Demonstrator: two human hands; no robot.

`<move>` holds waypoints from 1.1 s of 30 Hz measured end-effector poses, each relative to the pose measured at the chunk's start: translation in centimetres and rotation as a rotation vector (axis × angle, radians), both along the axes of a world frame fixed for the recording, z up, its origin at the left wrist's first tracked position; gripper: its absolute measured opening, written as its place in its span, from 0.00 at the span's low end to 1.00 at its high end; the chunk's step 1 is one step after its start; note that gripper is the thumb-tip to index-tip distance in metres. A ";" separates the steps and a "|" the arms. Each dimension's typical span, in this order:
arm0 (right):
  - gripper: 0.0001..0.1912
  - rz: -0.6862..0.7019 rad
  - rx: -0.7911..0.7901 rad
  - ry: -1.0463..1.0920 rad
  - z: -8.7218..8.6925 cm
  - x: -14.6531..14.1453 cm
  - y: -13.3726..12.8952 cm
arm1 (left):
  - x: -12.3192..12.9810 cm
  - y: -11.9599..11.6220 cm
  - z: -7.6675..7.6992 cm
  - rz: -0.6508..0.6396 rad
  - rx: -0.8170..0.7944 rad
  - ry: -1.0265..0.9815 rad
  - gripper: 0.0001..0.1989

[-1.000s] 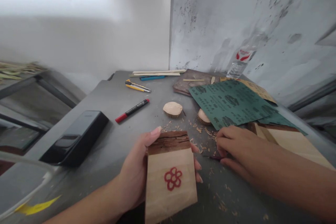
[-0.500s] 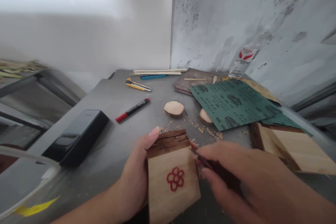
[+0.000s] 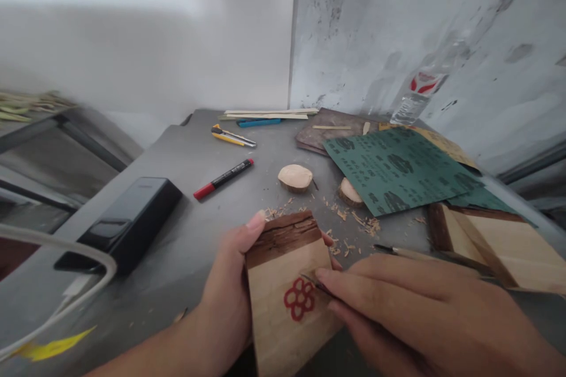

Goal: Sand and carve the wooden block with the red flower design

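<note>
My left hand point(image 3: 230, 294) is wrapped round a wooden block point(image 3: 283, 330) with dark bark along its far edge. A red flower outline point(image 3: 299, 299) is drawn on the block's pale face. In my right hand point(image 3: 411, 300) a thin dark carving tool point(image 3: 319, 285) is pinched, its tip at the upper edge of the flower. Most of the tool's handle is hidden by my fingers. Beyond the block, wood shavings point(image 3: 362, 222) lie scattered on the grey table point(image 3: 177, 156).
A red marker point(image 3: 223, 179), a yellow cutter point(image 3: 233, 136), a round wood slice point(image 3: 295, 178) and green sandpaper point(image 3: 398, 171) lie beyond my hands. On the left is a black device point(image 3: 128, 221) near a white cable point(image 3: 106, 259). More wood blocks point(image 3: 508, 241) and a bottle point(image 3: 415, 97) are right.
The tool's tip has moved from the block's upper right edge down and left to the flower. Another slim tool now shows beyond my right hand. The view has shifted slightly.
</note>
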State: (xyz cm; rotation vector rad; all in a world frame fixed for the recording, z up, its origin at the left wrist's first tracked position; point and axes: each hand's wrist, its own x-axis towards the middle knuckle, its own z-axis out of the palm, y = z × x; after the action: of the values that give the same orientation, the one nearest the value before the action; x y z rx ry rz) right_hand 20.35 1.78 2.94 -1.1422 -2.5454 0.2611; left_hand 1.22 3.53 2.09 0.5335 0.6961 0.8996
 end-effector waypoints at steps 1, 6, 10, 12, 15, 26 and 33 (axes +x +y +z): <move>0.12 -0.004 0.004 0.008 -0.1 0.1 0.0 | 0.0 0.0 -0.1 -0.009 -0.009 -0.006 0.23; 0.15 0.034 0.076 0.117 -0.3 0.6 0.3 | -0.2 -0.1 -0.8 -0.009 -0.081 -0.022 0.24; 0.19 0.076 0.115 0.152 -0.3 0.8 0.3 | -0.4 -0.4 -0.8 0.033 -0.116 0.057 0.29; 0.20 0.084 0.167 0.174 -0.2 0.7 0.2 | -0.5 -0.5 -0.6 0.072 -0.171 0.145 0.30; 0.21 0.107 0.218 0.192 -0.1 0.5 0.3 | -0.4 -0.5 -0.4 0.130 -0.251 0.243 0.31; 0.22 0.049 0.268 0.082 -0.3 0.9 -0.2 | -0.1 -0.3 -0.4 0.055 -0.205 0.129 0.30; 0.28 0.076 0.373 0.027 -0.6 0.6 -0.5 | -0.5 -0.5 -1.7 -0.009 -0.273 0.055 0.31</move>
State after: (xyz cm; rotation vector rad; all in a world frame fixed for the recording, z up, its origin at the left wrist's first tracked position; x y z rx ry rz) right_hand 21.00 1.28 2.38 -0.8945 -2.4766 -0.1743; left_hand 0.74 3.02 0.43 0.3188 0.8503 0.7689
